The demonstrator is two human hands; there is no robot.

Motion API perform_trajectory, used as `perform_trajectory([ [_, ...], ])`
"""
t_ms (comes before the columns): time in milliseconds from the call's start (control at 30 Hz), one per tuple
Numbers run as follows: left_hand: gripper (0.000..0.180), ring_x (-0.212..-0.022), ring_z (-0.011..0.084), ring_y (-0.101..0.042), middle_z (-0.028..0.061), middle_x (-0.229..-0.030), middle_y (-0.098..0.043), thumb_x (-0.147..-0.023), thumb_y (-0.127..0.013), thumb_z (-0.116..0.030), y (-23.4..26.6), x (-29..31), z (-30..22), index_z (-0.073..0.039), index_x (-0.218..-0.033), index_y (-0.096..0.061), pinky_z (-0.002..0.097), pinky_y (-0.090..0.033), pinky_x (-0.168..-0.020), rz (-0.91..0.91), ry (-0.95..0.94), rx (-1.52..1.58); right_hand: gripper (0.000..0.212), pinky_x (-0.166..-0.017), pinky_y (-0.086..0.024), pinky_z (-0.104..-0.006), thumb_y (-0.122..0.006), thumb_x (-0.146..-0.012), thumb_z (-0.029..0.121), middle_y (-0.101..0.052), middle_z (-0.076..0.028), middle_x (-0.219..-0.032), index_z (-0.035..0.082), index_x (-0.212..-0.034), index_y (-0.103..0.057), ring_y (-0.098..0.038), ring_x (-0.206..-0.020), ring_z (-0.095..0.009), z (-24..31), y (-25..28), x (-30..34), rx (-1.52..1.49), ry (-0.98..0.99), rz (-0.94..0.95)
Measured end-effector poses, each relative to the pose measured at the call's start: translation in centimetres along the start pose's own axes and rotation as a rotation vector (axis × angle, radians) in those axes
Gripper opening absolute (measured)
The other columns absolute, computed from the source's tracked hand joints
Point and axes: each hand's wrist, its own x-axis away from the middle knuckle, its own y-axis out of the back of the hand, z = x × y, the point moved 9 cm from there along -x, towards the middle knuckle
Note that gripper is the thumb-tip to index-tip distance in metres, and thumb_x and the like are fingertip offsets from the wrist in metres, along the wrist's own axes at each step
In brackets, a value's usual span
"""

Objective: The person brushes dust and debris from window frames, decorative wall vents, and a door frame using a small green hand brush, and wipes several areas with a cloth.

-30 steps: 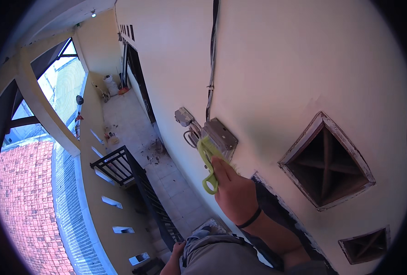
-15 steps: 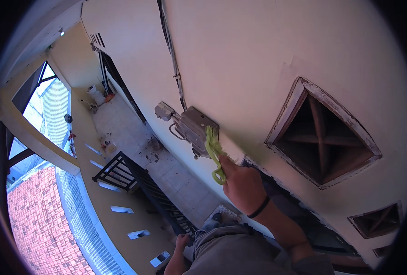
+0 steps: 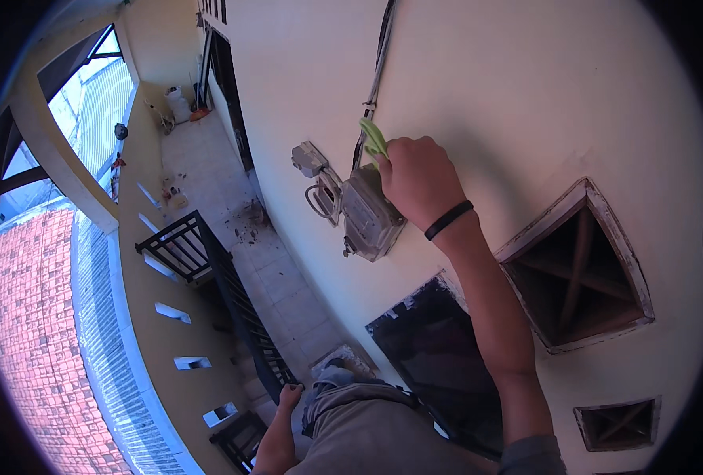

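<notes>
My right hand [image 3: 422, 178] is closed around a green brush [image 3: 373, 136], raised against the upper part of a grey meter box [image 3: 373, 212] on the wall. The brush's curved handle sticks out beyond my fingers; its bristles are mostly hidden. A black band circles my right wrist. Beside the meter box are a smaller grey box [image 3: 309, 158] and a looped cable [image 3: 316, 202]. Low down, my left hand [image 3: 290, 394] is curled at the near end of a black metal railing [image 3: 236, 297] and appears to grip it.
Dark cables [image 3: 381, 59] run up the wall from the meter box. A diamond-shaped vent [image 3: 579, 273] and a dark window pane [image 3: 438, 356] lie to the right. Debris [image 3: 250, 222] is scattered on the tiled floor [image 3: 276, 277]. A red tiled roof [image 3: 34, 317] shows outside, left.
My right hand has moved up with the brush, from the box's lower right side to its top. The view has shifted, and my left hand stays by the railing.
</notes>
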Motion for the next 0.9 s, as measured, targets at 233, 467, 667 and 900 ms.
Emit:
perform_trajectory([
  [233,0.048,-0.106,0.0418,-0.072,0.0247,-0.104,-0.075,-0.087,-0.074,-0.044,-0.5,-0.2,3.8,0.001,-0.102,-0.072,0.0466,-0.054,-0.098,-0.135,-0.037,0.157,0.035,-0.064,-0.058,-0.0454,-0.066,-0.101,0.022,-0.065,-0.020,-0.066,-0.003,-0.077,-0.065,-0.067,-0.065,-0.041,0.9,-0.3,-2.6,0.012,0.033,0.109],
  [467,0.048,-0.108,0.0426,-0.071,0.0274,-0.105,-0.074,-0.085,-0.074,-0.045,-0.5,0.8,7.0,0.001,-0.101,-0.072,0.0476,-0.054,-0.097,-0.099,0.108,0.079,0.030,-0.069,-0.059,-0.0476,-0.064,-0.100,0.020,-0.068,-0.024,-0.074,-0.003,-0.080,-0.069,-0.070,-0.074,-0.043,4.4,-0.7,-4.6,-0.120,0.034,0.237],
  [667,0.049,-0.109,0.0414,-0.071,0.0262,-0.108,-0.075,-0.087,-0.073,-0.044,0.2,0.1,5.2,0.001,-0.106,-0.073,0.0457,-0.053,-0.099,-0.089,0.069,0.050,0.040,-0.064,-0.054,-0.0472,-0.065,-0.102,0.023,-0.064,-0.023,-0.066,-0.006,-0.076,-0.064,-0.065,-0.064,-0.043,2.9,-4.6,-4.6,-0.171,0.099,0.166],
  [900,0.046,-0.106,0.0393,-0.072,0.0235,-0.103,-0.076,-0.089,-0.072,-0.040,1.1,-0.5,3.3,0.004,-0.106,-0.071,0.0447,-0.054,-0.100,-0.166,-0.025,0.156,0.042,-0.051,-0.053,-0.0388,-0.063,-0.105,0.023,-0.061,-0.014,-0.056,-0.007,-0.075,-0.063,-0.063,-0.041,-0.023,6.2,-2.6,-3.9,-0.109,0.101,0.494],
])
